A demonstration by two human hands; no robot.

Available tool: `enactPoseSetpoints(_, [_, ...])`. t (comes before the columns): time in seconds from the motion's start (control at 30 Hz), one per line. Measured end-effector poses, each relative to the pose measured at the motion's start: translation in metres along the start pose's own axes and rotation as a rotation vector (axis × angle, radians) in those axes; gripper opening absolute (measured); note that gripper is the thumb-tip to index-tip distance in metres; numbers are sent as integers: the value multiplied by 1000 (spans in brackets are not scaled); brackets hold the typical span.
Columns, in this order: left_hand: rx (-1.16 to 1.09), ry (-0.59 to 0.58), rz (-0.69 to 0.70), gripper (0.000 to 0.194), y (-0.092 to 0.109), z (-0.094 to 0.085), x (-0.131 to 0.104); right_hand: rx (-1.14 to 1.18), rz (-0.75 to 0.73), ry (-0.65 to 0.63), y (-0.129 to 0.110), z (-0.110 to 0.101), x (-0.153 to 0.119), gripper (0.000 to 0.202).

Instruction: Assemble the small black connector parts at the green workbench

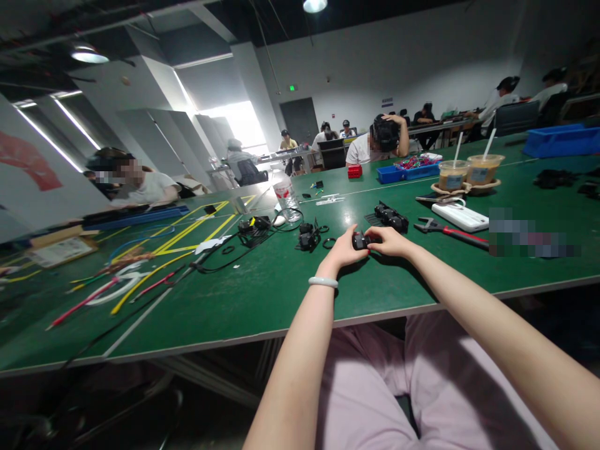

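Both my hands meet over the green table (281,287), closed around a small black part (360,240). My left hand (344,250) grips its left side, a pale bangle on that wrist. From the right, the fingers of my right hand (390,242) press on the same part; its exact kind is too small to make out. Just beyond my right hand lies a row of black parts (391,217). To the left of my left hand are another black part (308,237) and a black ring (329,243).
Red-handled pliers (452,235), a white power bank (460,216) and two drink cups (485,170) stand to the right. A plastic bottle (287,199) is ahead. Coloured cables (150,281) spread over the left. Blue trays (391,174) and several people are farther back.
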State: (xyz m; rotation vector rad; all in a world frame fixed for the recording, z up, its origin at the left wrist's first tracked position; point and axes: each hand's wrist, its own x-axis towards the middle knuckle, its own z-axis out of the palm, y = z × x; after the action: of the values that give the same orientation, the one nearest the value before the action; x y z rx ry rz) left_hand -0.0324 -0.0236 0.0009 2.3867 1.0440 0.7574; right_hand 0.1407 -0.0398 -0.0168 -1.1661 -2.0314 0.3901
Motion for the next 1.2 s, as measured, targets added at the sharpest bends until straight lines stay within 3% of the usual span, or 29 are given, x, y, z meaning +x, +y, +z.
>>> enactPoseSetpoints(0.23, [-110, -22, 21, 86, -4, 7, 8, -19, 32, -6, 2, 1, 2, 28])
enactPoseSetpoints(0.77, [-179, -18, 31, 84, -6, 14, 11, 41, 20, 6, 2, 2, 2, 27])
enactPoseSetpoints(1.2, [-138, -29, 21, 59, -6, 13, 10, 42, 36, -6, 2, 1, 2, 25])
